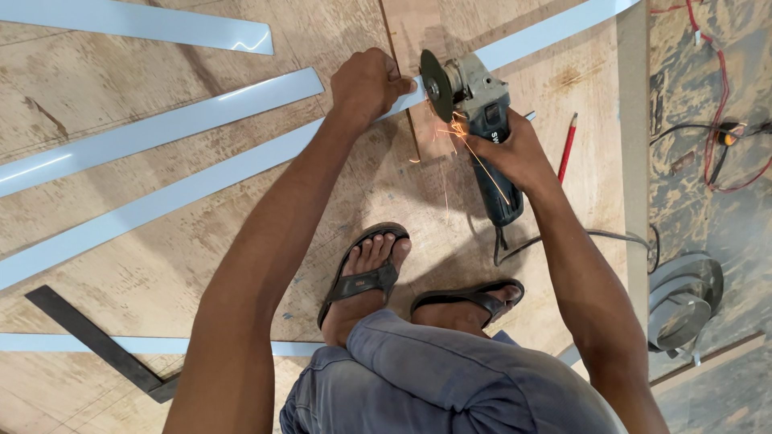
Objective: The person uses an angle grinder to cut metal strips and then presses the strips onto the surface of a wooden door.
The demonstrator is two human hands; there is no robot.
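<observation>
A long pale blue strip (201, 181) runs diagonally across the plywood floor (121, 273). My left hand (367, 83) presses down on the strip just left of the cut. My right hand (508, 151) grips the dark body of an angle grinder (478, 104). Its disc (435, 74) stands on edge against the strip, and orange sparks (458, 133) fly toward me. The strip continues beyond the disc (555, 28) to the upper right.
Two more pale strips (161, 120) (137, 20) lie at the upper left, another (48, 343) near the bottom left under a dark steel square (96, 341). A red pencil (568, 146) lies right of the grinder. My sandalled feet (366, 273), the grinder cord (595, 235), red wires (718, 96) and tape rolls (683, 301) are close.
</observation>
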